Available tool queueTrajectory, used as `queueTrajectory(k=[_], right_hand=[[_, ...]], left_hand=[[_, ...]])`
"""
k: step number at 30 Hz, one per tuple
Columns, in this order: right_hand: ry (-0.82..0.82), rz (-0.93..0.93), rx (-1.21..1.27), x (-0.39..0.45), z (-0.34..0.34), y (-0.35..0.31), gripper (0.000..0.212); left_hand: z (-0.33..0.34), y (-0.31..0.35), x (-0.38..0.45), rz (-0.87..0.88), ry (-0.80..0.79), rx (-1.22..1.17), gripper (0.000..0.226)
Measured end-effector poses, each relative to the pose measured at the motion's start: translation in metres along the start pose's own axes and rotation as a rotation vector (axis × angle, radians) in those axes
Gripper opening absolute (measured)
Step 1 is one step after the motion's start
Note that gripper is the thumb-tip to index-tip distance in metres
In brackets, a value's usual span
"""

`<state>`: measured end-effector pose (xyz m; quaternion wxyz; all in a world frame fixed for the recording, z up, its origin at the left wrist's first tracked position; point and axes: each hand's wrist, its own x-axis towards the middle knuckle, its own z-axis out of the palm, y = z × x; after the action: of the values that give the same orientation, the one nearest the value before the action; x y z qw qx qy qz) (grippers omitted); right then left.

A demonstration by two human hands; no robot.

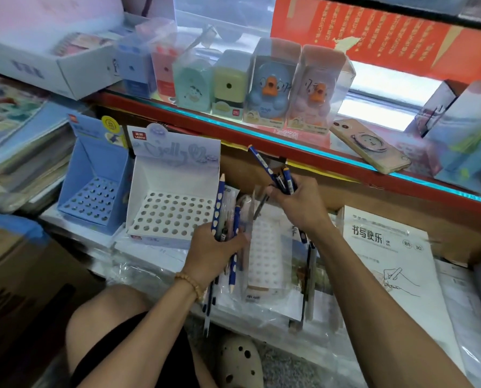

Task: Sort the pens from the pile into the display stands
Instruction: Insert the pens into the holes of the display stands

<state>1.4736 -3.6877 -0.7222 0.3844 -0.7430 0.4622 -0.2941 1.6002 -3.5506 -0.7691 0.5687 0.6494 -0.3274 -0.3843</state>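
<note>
Knees and a perforated shoe (240,362) are sitting lowest at 6 o'clock, under both forearms. Left hand (215,249) is gripping a bundle of blue pens (219,203), tips pointing to 12 o'clock, just beside the white display stand (175,175). Right hand (298,204) is clutching more pens (263,163) at 1 o'clock. Both stands, white and blue stand (94,175) at 10 o'clock, are showing bare holes. Feeding one pen upright per hole should be going best, probably matching kinds by stand.

Lower ledge: plastic-wrapped white paper packs (387,247) along the frame's bottom, bearing a blue perforated cardboard stand (94,189) and white perforated cardboard stand (172,200).
Upper glass shelf (261,133): boxed duck-shaped sharpeners (270,88), pink phone (371,147).
</note>
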Motion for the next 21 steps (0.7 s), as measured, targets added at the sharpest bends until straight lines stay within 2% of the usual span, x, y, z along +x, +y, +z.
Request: queueTrajectory(k=[5,7,11,14,16,19,21], right_hand=[[-0.042,-0.022,-0.163,0.005,0.011,-0.006,0.021],[-0.041,0.004,-0.19,0.007,0.011,-0.008,0.023],[-0.001,0.016,-0.117,0.002,0.004,-0.013,0.037],[0.012,-0.062,-0.029,-0.008,-0.003,-0.024,0.036],[-0.077,-0.122,-0.037,-0.015,-0.003,-0.037,0.028],[-0.251,-0.177,-0.072,-0.025,0.008,-0.057,0.028],[-0.329,-0.193,-0.06,-0.03,0.018,-0.069,0.029]], left_hand=[[-0.019,0.01,0.012,0.015,0.14,-0.018,0.009],[-0.024,0.012,0.014,0.016,0.178,-0.041,0.011],[-0.032,0.02,0.015,0.004,0.21,-0.093,0.006],[-0.035,0.035,0.015,0.015,0.221,-0.156,0.005],[-0.037,0.051,0.014,0.033,0.231,-0.181,0.008],[-0.043,0.074,0.015,0.029,0.216,-0.263,0.017],[-0.049,0.085,0.016,0.019,0.2,-0.363,0.014]])
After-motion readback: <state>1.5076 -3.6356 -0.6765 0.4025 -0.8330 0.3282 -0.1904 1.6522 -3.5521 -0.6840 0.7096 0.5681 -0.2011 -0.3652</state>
